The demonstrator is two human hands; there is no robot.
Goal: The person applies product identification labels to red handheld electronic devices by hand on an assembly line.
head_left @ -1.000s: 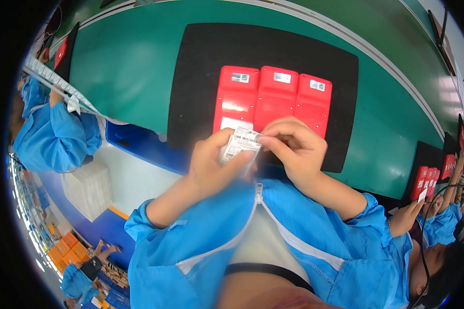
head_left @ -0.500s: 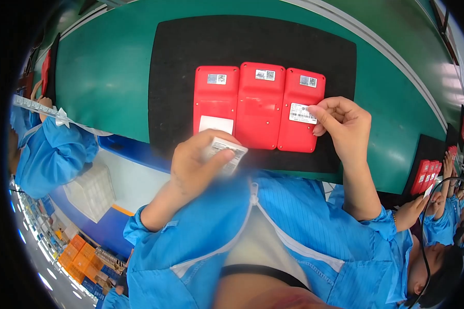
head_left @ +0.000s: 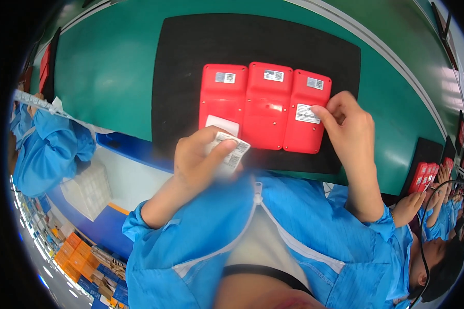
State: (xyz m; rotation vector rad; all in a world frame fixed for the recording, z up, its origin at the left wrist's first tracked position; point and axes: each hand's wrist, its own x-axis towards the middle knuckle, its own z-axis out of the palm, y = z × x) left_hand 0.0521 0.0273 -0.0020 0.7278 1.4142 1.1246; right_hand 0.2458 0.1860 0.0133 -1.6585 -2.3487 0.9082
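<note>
Three red plastic device casings lie side by side: a left casing [head_left: 220, 100], a middle casing [head_left: 264, 121] and a right casing [head_left: 301, 138]. Each has a small silver-and-code sticker near its top. My right hand [head_left: 349, 123] is over the right casing, fingers curled, its thumb on the edge of a white printed label [head_left: 305, 115] that lies against the casing. My left hand [head_left: 193, 157] grips printed label sheets [head_left: 236, 152] between thumb and fingers, in front of the left casing. A blank white piece [head_left: 222, 123] shows behind that hand, over the left casing's lower part.
Under the casings is a black mat [head_left: 201, 41] on a green table [head_left: 108, 77]. Co-workers in blue stand at left and right; more red casings [head_left: 421, 177] lie by the right one's hands. A pale bin [head_left: 87, 190] and orange crates [head_left: 77, 257] are at lower left.
The label under my right thumb has turned slightly and sits more squarely on the right casing. The casings and mat appear shifted a little to the right in view.
</note>
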